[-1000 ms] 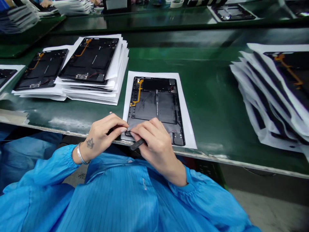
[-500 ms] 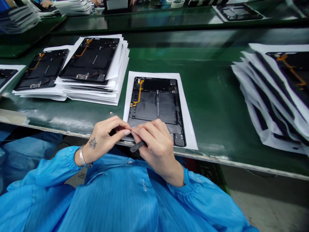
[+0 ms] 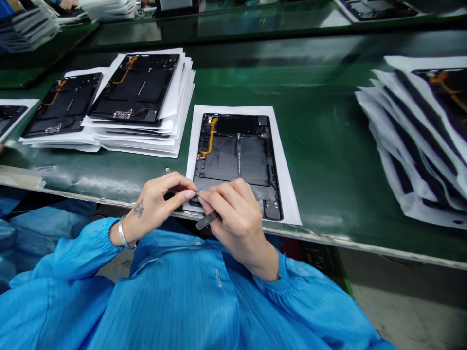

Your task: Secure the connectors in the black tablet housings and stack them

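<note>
A black tablet back housing (image 3: pixel 251 165) with an orange flex cable (image 3: pixel 210 141) lies on a sheet of white paper (image 3: pixel 286 194) in front of me. At its near left corner my left hand (image 3: pixel 160 197) pinches thumb and forefinger together; whatever sits between them is too small to make out. My right hand (image 3: pixel 237 214) rests over the housing's near edge, closed around dark tweezers (image 3: pixel 207 220). Their broad end sticks out below the palm, and the tips are hidden by the fingers. Both hands' fingertips nearly meet.
Left of the housing, a stack of tablet housings (image 3: pixel 142 87) is interleaved with white sheets, beside another stacked housing (image 3: pixel 65 104). A blurred stack with white sheets (image 3: pixel 408 146) stands at the right. The green bench (image 3: pixel 328 160) ends close to my body. A small bit (image 3: pixel 167 169) lies on it.
My left fingertips have moved slightly up and left, away from my right fingertips. My right hand keeps its grip on the tweezers almost in place. The view has shifted a little.
</note>
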{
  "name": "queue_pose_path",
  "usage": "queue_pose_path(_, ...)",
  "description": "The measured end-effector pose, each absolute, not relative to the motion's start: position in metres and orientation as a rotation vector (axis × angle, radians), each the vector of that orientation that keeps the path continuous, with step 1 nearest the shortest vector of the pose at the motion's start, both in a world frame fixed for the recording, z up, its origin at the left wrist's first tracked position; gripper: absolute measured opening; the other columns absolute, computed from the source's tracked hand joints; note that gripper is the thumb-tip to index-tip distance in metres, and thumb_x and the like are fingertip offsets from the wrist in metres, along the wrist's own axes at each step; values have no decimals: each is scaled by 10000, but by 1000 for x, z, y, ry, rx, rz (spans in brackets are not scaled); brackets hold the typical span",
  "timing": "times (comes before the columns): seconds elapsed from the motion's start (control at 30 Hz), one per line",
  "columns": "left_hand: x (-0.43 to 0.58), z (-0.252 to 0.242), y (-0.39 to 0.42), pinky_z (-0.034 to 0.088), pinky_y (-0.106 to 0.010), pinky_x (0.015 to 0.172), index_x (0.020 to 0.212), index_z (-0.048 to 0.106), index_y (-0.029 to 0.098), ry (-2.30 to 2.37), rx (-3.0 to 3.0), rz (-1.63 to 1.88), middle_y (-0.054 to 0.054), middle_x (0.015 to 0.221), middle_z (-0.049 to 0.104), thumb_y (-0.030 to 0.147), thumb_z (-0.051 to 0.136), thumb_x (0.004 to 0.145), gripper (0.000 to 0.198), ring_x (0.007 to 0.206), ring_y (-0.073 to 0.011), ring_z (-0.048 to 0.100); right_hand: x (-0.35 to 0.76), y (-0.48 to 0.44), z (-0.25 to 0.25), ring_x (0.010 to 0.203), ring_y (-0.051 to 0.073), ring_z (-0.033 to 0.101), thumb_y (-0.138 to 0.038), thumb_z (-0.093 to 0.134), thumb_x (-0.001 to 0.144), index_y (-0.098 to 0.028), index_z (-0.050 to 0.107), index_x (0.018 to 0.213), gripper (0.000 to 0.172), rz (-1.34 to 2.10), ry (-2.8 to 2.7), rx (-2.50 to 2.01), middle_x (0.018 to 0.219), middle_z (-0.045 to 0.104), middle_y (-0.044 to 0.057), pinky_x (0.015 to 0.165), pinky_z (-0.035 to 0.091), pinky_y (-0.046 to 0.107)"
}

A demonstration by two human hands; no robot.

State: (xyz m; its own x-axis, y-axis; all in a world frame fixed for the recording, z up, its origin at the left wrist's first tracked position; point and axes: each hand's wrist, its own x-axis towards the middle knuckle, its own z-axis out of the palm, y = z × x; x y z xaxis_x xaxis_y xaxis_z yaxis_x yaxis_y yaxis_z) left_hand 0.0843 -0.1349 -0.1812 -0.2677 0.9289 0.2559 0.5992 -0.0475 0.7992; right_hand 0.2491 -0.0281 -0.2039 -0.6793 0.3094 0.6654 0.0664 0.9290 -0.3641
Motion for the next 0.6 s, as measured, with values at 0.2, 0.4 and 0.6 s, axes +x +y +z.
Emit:
queue_pose_path(0.2, 91, -180, -135, 498, -218, 712, 939, 690, 188, 1882, 1719, 1276, -4, 861, 691, 245, 659, 961, 68, 775, -115, 634, 249, -28, -204, 800, 206, 498, -25, 579, 898, -178, 645, 873, 168, 405, -2285, -273, 836, 689, 57, 700, 398, 368)
queue_pose_path(0.4, 94, -181, -134, 485, -210, 703, 927, 663, 185, 1934, 1798, 1271, 3, 847, 669, 237, 628, 979, 81, 755, -106, 612, 248, -30, -204, 793, 208, 499, -37, 584, 901, -178, 647, 869, 158, 383, -2279, -275, 823, 682, 57, 696, 389, 368)
queue_pose_path(0.6, 87, -177, -131, 478, -225, 732, 934, 619, 186, 1948, 1925, 1115, 0, 866, 638, 221, 571, 1006, 93, 778, -120, 598, 252, -26, -201, 830, 214, 515, -144, 574, 978, -176, 671, 939, 110, 431, -2312, -284, 897, 709, 68, 718, 408, 374)
